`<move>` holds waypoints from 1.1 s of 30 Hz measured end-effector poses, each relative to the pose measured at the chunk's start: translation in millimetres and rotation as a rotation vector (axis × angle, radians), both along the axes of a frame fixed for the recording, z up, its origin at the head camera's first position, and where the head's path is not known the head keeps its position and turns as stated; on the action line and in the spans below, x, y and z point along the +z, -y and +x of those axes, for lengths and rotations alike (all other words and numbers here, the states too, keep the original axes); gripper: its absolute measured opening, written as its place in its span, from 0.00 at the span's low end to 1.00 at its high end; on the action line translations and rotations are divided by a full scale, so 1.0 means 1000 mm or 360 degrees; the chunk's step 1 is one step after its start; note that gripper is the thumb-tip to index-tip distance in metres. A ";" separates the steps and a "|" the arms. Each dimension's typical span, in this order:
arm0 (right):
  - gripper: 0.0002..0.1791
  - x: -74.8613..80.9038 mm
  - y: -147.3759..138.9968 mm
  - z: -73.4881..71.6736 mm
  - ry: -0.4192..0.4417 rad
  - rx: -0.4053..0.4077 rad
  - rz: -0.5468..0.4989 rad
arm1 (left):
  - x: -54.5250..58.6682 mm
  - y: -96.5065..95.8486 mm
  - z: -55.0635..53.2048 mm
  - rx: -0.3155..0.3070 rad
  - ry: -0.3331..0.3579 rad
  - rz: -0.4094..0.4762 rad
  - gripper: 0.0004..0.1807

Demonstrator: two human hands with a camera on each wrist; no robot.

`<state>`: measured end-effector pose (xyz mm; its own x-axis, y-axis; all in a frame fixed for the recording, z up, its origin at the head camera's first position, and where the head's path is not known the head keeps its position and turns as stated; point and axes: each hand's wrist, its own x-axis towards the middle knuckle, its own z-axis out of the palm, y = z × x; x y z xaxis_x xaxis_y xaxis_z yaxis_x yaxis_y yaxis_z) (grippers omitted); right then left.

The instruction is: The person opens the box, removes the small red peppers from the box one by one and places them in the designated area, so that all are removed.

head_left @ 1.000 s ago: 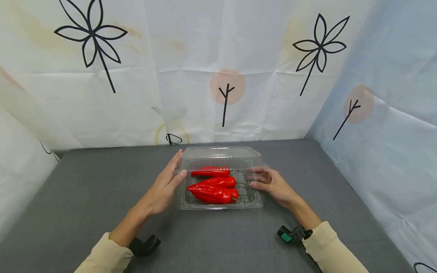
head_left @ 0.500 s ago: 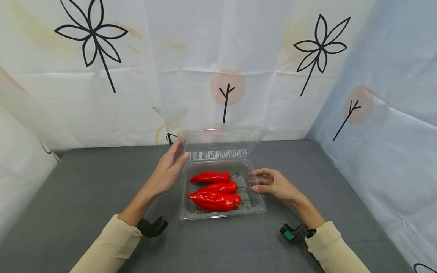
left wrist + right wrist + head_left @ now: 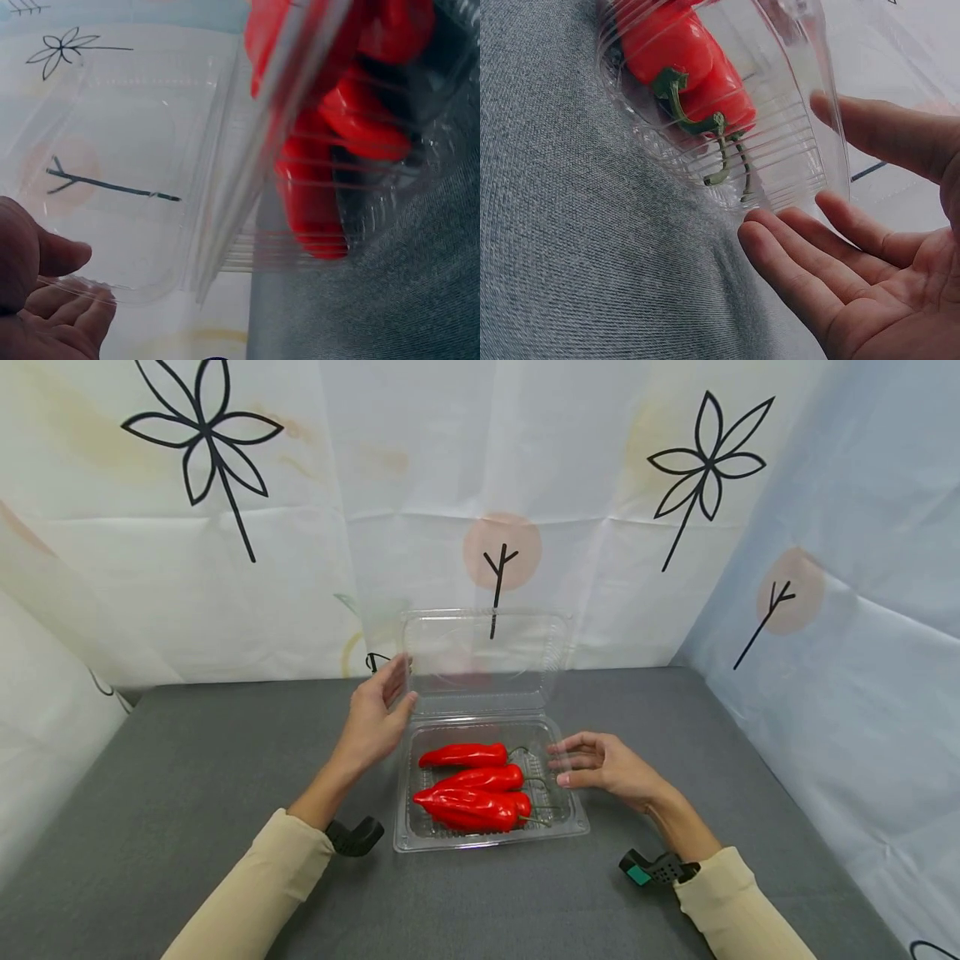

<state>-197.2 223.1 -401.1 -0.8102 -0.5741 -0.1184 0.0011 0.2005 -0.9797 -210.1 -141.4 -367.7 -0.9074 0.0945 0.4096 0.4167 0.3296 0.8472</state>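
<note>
While the red peppers (image 3: 476,779) are lying in the clear tray (image 3: 487,844), stems pointing toward your right grip (image 3: 613,773), that grip is resting loosely spread at the right wall; your left grip (image 3: 373,717), also spread, is flanking the left edge of the raised lid (image 3: 483,662).

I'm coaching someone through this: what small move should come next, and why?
I'd probably have the left hand ease the clear lid slightly farther back: that hand is at its left edge, the lid stands raised behind the red peppers, and the right hand is beside the base.
</note>
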 end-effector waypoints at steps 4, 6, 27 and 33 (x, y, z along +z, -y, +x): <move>0.30 -0.001 -0.001 0.000 -0.0003 0.0014 0.0003 | -0.004 -0.001 -0.004 0.0107 -0.0060 0.0036 0.28; 0.29 0.000 -0.002 0.000 -0.0009 0.0021 0.0006 | -0.005 0.000 -0.004 0.0140 -0.0076 0.0032 0.27; 0.30 0.001 -0.005 -0.002 -0.0069 -0.0062 0.0106 | 0.000 0.003 -0.002 0.0052 0.0267 -0.0180 0.26; 0.29 -0.002 -0.004 -0.002 -0.0063 -0.0037 0.0038 | -0.001 0.005 -0.002 0.0022 0.0363 -0.0236 0.25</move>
